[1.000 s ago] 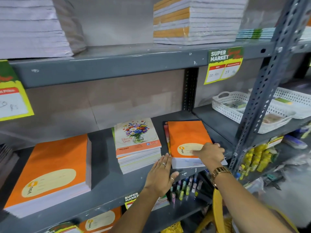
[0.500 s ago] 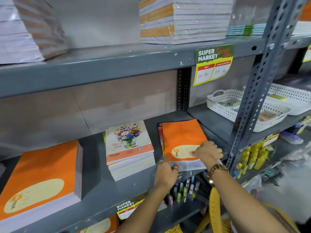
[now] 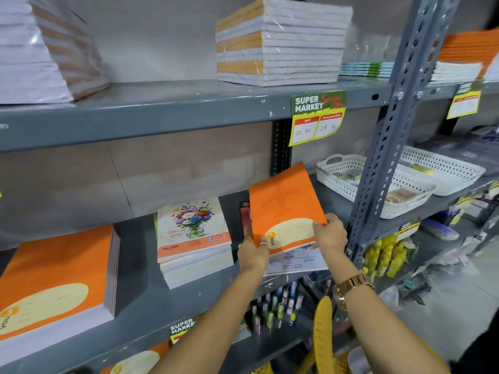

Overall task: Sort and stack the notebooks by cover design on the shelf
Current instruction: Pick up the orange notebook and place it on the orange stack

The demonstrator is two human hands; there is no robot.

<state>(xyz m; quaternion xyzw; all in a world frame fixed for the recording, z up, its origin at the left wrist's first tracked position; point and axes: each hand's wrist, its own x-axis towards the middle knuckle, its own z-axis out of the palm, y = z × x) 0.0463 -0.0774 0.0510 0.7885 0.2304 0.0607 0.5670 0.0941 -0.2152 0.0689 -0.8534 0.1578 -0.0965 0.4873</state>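
On the grey shelf (image 3: 167, 298), a large orange stack (image 3: 54, 282) lies at the far left. An orange notebook (image 3: 283, 211) is being lifted off the right pile, gripped by the left hand (image 3: 252, 255) and right hand (image 3: 330, 234); transfer leftward past the floral stack (image 3: 194, 238) seems called for.

Bare shelf (image 3: 135, 300) lies open between the big orange stack (image 3: 54, 287) and the floral stack (image 3: 193, 238), and a narrower strip right of the floral stack. The upright post (image 3: 378, 171) and white basket (image 3: 351, 182) block the right; the upper shelf (image 3: 162, 114) caps headroom
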